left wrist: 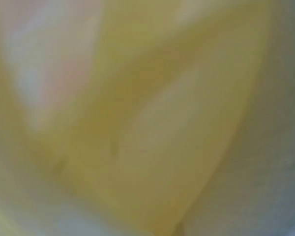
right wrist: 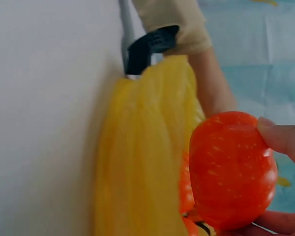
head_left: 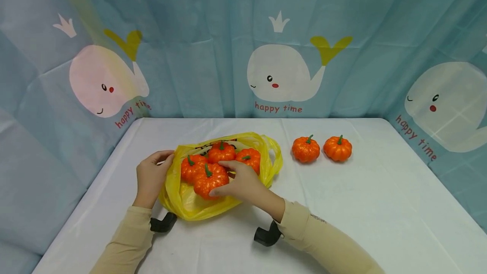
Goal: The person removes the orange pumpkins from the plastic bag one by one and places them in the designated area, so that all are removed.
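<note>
A yellow plastic bag (head_left: 213,212) lies with its mouth spread wide on the white table. My left hand (head_left: 150,176) pinches its left rim between thumb and fingers. Between the thumb and fingers of my right hand (head_left: 243,183) is a small orange toy pumpkin (head_left: 208,185) with a green stem, held over the bag's mouth. Seen from the right wrist, that pumpkin (right wrist: 231,172) is raised beside the bag's side (right wrist: 142,162). Three more pumpkins, at left (head_left: 190,170), back (head_left: 222,151) and right (head_left: 249,157), lie in the bag. The left wrist view is blurred by yellow plastic (left wrist: 137,123).
Two more pumpkins, a nearer one (head_left: 305,149) and a farther one (head_left: 337,148), stand on the white table (head_left: 361,206) right of the bag. A blue curtain (head_left: 205,54) with whale prints hangs behind and along the sides. Black wrist mounts (head_left: 267,235) hang under both sleeves.
</note>
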A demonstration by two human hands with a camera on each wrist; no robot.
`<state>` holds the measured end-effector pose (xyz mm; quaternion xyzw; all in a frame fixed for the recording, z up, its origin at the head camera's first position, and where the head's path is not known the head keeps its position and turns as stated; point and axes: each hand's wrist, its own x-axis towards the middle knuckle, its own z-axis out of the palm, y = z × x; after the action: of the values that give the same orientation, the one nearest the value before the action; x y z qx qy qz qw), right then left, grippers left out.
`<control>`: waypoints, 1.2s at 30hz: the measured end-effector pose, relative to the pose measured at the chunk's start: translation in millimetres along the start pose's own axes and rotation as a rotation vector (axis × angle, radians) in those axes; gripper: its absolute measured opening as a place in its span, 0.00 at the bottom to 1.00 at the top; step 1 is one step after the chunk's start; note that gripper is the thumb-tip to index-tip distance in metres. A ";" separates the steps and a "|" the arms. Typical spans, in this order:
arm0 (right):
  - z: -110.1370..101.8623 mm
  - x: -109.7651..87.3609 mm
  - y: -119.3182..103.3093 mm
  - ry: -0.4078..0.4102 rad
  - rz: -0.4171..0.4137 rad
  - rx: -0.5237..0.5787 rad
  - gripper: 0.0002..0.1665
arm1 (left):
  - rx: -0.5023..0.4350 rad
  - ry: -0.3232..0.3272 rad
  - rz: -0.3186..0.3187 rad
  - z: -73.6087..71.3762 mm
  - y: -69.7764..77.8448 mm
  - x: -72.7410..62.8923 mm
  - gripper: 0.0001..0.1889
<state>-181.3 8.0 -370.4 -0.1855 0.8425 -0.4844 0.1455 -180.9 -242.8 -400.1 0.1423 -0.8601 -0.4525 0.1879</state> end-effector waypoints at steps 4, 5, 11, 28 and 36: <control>-15.7 -5.9 1.9 0.038 0.003 0.015 0.46 | -0.005 -0.003 0.002 0.3 -0.2 -0.3 0.15; -19.5 -7.7 2.5 0.050 0.006 0.013 0.46 | -0.008 -0.003 0.002 0.4 -0.3 -0.4 0.15; -40.8 -18.8 7.4 0.115 0.021 0.020 0.45 | -0.010 -0.001 0.008 1.0 -1.1 -0.3 0.15; -86.6 -41.8 31.1 0.174 0.034 0.125 0.44 | -0.008 -0.006 0.019 2.2 -4.6 0.6 0.16; -112.4 -53.0 44.8 0.223 0.071 0.116 0.46 | 0.018 -0.004 0.003 2.1 -5.2 1.4 0.16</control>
<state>-189.7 138.5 -351.0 -0.0919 0.8302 -0.5443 0.0785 -182.6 -244.7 -405.3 0.1419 -0.8646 -0.4449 0.1854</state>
